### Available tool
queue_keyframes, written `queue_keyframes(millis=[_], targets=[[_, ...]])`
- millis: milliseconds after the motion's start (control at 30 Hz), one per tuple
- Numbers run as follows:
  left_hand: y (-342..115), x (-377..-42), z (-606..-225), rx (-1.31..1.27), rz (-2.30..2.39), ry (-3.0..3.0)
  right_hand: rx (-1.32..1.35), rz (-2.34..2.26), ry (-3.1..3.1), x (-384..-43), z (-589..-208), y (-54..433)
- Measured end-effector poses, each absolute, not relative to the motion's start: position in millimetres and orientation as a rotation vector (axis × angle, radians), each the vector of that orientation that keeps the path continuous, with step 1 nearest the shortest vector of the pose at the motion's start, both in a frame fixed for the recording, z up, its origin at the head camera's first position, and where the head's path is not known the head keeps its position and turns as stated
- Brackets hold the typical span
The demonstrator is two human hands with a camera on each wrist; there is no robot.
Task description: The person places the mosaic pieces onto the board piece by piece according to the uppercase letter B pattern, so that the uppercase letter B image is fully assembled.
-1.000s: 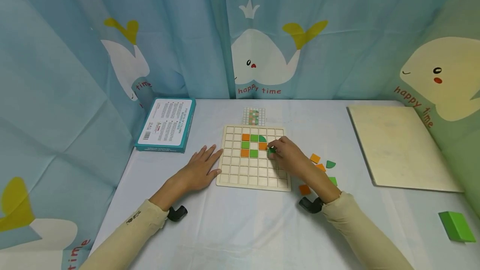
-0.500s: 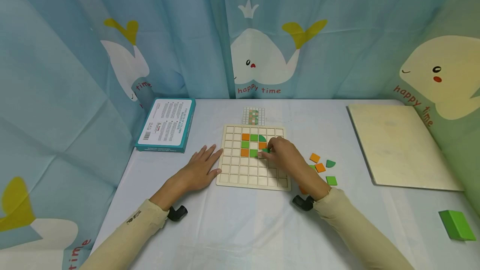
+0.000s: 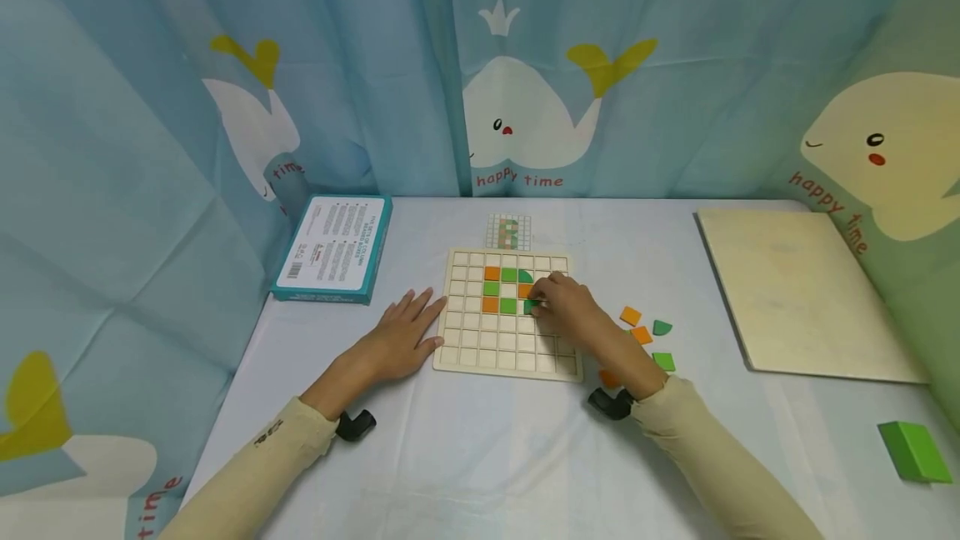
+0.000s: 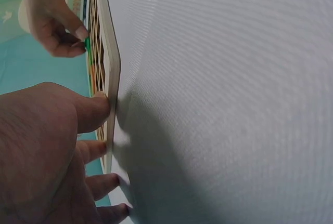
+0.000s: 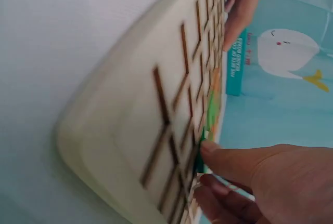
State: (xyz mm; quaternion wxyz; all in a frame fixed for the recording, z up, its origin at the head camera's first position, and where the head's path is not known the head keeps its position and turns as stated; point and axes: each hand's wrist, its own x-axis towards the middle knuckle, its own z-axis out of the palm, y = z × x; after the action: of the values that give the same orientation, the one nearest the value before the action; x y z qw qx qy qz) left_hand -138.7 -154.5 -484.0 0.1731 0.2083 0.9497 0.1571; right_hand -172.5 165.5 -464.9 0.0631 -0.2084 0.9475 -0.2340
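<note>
A pale wooden grid board [image 3: 477, 342] lies mid-table, with orange and light green square tiles in its cells and a dark green quarter-round tile [image 3: 524, 276] at their upper right. My right hand [image 3: 576, 312] pinches another dark green tile [image 5: 200, 157] between thumb and fingers, at the cell below the orange square tile [image 3: 524, 291]. Fingers partly cover this tile, so its full outline is hidden. On the left, my left hand [image 3: 402, 342] rests with spread fingers, its thumb [image 4: 95, 111] and fingertips touching the board's left edge.
A printed pattern card [image 3: 508, 232] lies behind the board. Loose orange tiles [image 3: 631, 316], green tiles and a dark green quarter-round piece [image 3: 662, 327] lie beside the right forearm. A teal box [image 3: 330, 250] stands left, a wooden panel [image 3: 810, 294] right, and a green block [image 3: 914, 452] front right.
My right hand has moved slightly left with the dark green tile, from the board's right part to the cell under the orange tile. The left hand has stayed put.
</note>
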Motion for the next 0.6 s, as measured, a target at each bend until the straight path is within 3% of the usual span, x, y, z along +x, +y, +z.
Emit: queue_keyframes(millis=[600], targets=[[-155.4, -138.8, -482.9, 0.601, 0.455, 2.697, -0.867, -0.781, 2.848, -179.7, -473.3, 161.4]])
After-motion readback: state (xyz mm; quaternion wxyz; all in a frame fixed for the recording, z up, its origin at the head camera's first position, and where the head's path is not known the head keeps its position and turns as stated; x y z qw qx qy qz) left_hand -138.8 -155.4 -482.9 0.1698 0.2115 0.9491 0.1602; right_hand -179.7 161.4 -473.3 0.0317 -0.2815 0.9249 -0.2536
